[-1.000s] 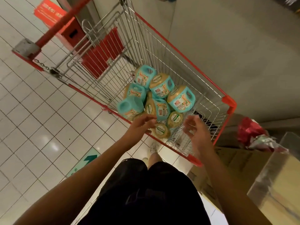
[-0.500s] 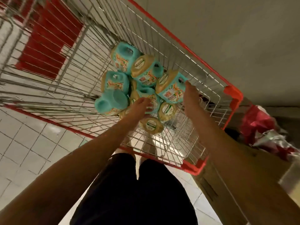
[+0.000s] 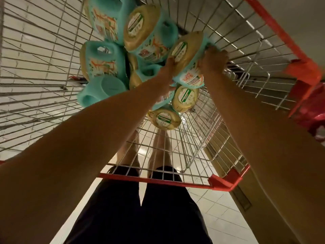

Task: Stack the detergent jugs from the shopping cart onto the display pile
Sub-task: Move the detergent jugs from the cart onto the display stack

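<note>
Several turquoise detergent jugs with yellowish bases lie heaped in the wire shopping cart [image 3: 221, 184]. Both my arms reach down into the basket. My left hand [image 3: 168, 71] presses the left side of one jug [image 3: 187, 55], and my right hand [image 3: 213, 60] clasps its right side near the turquoise top. That jug is tilted, base toward me, above two more jugs [image 3: 185, 97] [image 3: 164, 118]. Other jugs [image 3: 102, 62] [image 3: 146, 32] lie to the left and behind. The display pile is out of view.
The cart has red plastic corners [image 3: 306, 67] and a red front rim. Pale floor tiles [image 3: 218, 208] show below it, with my legs in dark shorts [image 3: 140, 208]. A red wrapped object [image 3: 311, 106] sits at the right edge beside a brown cardboard box [image 3: 241, 198].
I have leaned much closer into the cart. Both hands have gone from hovering over the pile to closing on either side of the right-hand jug.
</note>
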Motion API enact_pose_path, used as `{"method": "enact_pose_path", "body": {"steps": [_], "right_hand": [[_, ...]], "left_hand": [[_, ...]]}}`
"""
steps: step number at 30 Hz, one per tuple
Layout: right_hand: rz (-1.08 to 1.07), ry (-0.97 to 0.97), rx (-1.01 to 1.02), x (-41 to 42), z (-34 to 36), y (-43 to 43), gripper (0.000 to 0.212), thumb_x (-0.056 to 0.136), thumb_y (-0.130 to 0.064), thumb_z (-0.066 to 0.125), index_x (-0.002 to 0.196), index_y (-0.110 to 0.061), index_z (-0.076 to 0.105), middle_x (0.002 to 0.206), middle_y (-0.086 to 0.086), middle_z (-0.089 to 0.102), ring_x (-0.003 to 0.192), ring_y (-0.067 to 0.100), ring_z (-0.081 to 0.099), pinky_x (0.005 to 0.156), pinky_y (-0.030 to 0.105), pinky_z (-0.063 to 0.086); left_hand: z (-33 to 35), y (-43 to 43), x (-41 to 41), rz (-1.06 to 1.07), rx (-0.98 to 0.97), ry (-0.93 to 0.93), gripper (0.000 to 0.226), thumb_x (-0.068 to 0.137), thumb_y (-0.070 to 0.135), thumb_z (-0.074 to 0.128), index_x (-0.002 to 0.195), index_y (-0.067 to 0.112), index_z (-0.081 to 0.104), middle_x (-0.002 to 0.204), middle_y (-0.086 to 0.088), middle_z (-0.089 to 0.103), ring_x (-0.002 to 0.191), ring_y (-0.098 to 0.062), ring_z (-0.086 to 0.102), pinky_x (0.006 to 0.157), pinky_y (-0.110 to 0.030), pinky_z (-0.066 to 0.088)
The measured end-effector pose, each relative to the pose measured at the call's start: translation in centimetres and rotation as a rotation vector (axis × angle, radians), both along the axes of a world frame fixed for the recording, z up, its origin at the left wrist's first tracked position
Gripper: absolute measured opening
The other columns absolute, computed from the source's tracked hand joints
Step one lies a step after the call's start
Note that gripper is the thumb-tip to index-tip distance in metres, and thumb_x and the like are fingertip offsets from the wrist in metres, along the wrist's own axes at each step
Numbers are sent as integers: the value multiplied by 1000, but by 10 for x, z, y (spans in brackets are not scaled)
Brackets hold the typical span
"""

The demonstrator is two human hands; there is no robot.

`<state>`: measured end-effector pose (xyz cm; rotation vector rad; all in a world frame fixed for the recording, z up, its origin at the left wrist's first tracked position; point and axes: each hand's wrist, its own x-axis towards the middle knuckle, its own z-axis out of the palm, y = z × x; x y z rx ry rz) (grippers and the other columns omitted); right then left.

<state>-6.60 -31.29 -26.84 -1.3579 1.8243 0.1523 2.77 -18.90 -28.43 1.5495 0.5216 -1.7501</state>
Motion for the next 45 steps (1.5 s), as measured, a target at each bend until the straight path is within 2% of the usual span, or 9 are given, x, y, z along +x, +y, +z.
{"method": "enact_pose_path", "body": {"steps": [5,11,17,21,26,31,36,42,45], "right_hand": [[-295,-106,5,3,-19,-10,45,107,-49,51,129,-11,46,114,6,63,90,20,68,68,31,55],[-136,-47,112,0,-8,-6,58,110,-56,38,130,-10,65,131,14,69,120,30,69,102,43,56],[-192,-246,187,6,38,44,68,109,-64,30,153,-17,51,153,21,53,136,38,58,114,55,48],[-382,-449,254,-4,86,79,72,109,-63,34,158,-10,40,153,23,54,135,40,59,113,58,49],[-545,-714,266,-35,178,131,70,112,-59,23,148,-7,54,137,25,67,123,43,68,102,59,57],[-654,-781,116,-81,273,174,66,106,-67,28,136,-23,67,123,7,78,114,30,75,97,53,60],[-693,-810,-45,-136,342,216,60,100,-76,31,126,-42,73,125,-3,78,112,18,76,89,40,63],[-848,-885,-160,-220,377,250,66,100,-78,32,130,-37,73,132,0,75,125,22,70,102,46,59],[-974,-941,-226,-263,385,259,71,97,-78,36,137,-30,69,135,5,73,128,25,69,102,49,59]], "left_hand": [[-8,-5,3,116,6,44,77,101,66,53,160,19,35,160,-19,47,144,-41,48,118,-58,43],[21,9,28,33,13,8,78,101,71,47,159,18,39,156,-16,53,140,-39,53,113,-60,46],[79,42,73,-147,34,-177,51,94,78,51,106,29,60,78,3,79,91,-25,71,67,-40,58],[129,66,88,-214,-59,-263,65,91,88,42,113,32,65,96,-2,81,91,-28,79,77,-45,65],[209,93,78,-286,-318,-422,55,101,74,40,115,31,70,104,4,82,88,-14,80,66,-27,63],[283,105,37,-250,-522,-400,63,92,76,54,134,29,65,125,-1,77,119,-26,72,102,-55,57],[337,96,-15,-346,-612,-149,79,88,84,43,135,28,72,137,-11,71,130,-33,66,114,-65,45],[392,71,-99,-601,-741,-211,77,81,92,45,115,33,82,123,-8,78,118,-27,74,106,-52,55],[409,67,-156,-656,-817,-265,68,80,90,45,104,39,83,110,-2,82,105,-19,78,86,-35,64]]}}
